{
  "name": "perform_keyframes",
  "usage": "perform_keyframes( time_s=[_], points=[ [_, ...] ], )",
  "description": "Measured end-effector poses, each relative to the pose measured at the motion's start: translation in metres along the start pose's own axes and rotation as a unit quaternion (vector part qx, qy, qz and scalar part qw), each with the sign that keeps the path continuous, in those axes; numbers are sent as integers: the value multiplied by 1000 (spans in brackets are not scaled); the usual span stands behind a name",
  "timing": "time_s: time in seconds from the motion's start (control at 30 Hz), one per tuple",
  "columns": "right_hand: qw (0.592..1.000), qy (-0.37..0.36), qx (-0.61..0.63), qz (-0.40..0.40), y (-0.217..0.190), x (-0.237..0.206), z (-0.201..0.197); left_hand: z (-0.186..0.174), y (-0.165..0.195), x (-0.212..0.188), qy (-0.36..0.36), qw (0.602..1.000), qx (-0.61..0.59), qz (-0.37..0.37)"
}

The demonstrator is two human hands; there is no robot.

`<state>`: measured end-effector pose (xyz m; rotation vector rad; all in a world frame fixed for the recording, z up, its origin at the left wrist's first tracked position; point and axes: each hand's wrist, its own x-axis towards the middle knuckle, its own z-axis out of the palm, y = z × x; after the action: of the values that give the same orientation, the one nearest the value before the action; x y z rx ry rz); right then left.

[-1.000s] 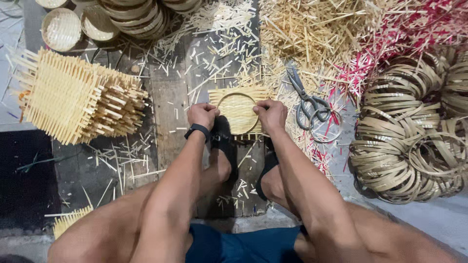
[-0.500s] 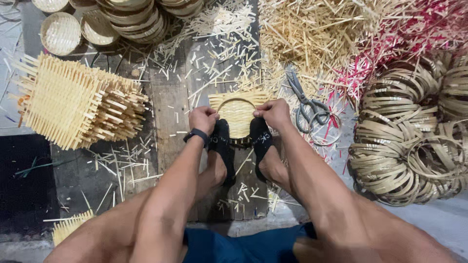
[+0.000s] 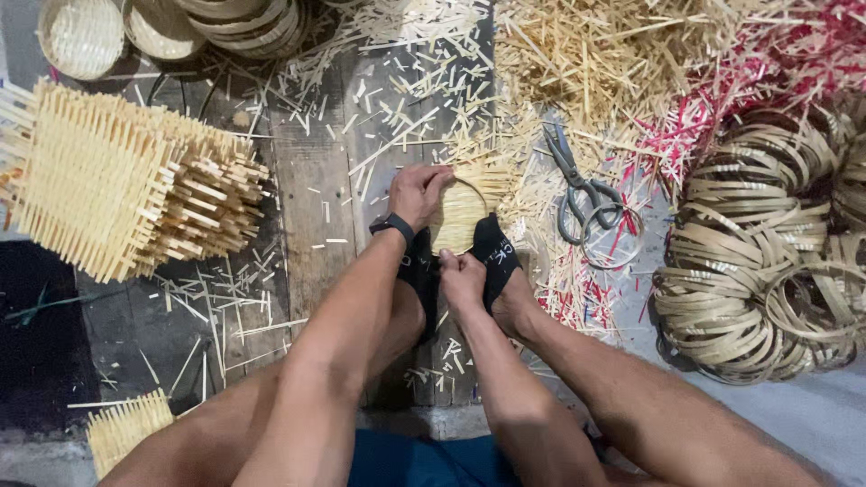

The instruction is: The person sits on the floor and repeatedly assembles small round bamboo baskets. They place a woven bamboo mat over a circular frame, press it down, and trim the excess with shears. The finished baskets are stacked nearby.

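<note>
2 sets of fingers close on a small round woven bamboo mat with a thin hoop rim: the left hand curls over its upper left edge, the right hand pinches its lower edge. The mat sits between 2 black-socked feet on a dark wooden floor. Grey metal scissors lie just beside; a stack of square woven bamboo mats lies well apart.

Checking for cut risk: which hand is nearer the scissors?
Right. The right hand is on the woven piece's lower edge, left of and below the scissors; the left hand holds its far left side, farther away.
</note>
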<state>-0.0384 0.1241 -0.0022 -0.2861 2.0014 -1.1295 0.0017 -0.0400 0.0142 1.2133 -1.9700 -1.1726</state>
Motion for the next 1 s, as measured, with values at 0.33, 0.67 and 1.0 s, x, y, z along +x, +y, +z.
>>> perform_keyframes(
  time_s=[0.33,0.67,1.0],
  points=[
    [964,98,-140,-201,-67,41,-54,0,1,11,-40,981,-101,-158],
    [995,-42,28,91,-92,112,-58,7,-9,37,-68,938,-220,-259],
    [996,-3,-57,-74,-106,92,-79,-13,12,-14,129,971,-71,-188]
  ],
)
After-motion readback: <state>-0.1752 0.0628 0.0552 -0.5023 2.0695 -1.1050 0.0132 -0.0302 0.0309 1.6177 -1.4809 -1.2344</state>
